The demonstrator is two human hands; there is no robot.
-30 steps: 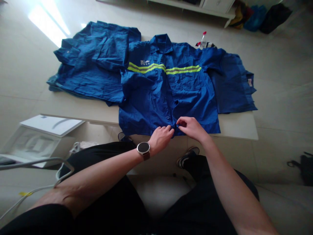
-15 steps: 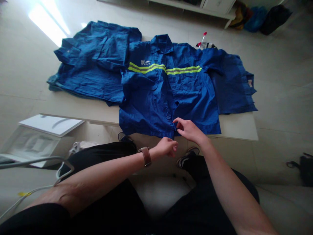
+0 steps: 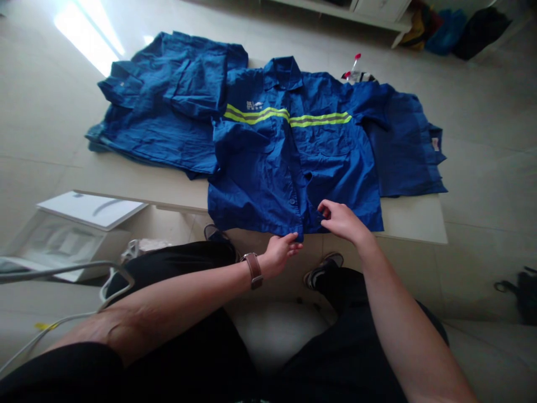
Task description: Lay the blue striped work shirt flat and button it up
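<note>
A blue work jacket (image 3: 251, 162) with yellow-green reflective stripes lies front up, its collar at the far side and its hem hanging over the near edge of the white bench (image 3: 413, 221). At the bottom of the front opening, my left hand (image 3: 280, 252) pinches the hem corner of the left panel between thumb and fingers. My right hand (image 3: 342, 219) is on the lower part of the right panel, its bent thumb and fingers gripping the cloth close to the front edge. The fingertips partly hide that cloth.
More blue work clothes (image 3: 159, 112) lie in a pile at the left. A folded blue garment (image 3: 406, 145) lies at the right, partly under the jacket's sleeve. Bottles with red caps (image 3: 356, 62) stand behind. A white box (image 3: 90, 210) and a cable (image 3: 62, 271) are at the lower left.
My right hand has moved right, away from the front opening. My left hand's fingers have come up onto the hem corner, where they now pinch it. The view has shifted slightly.
</note>
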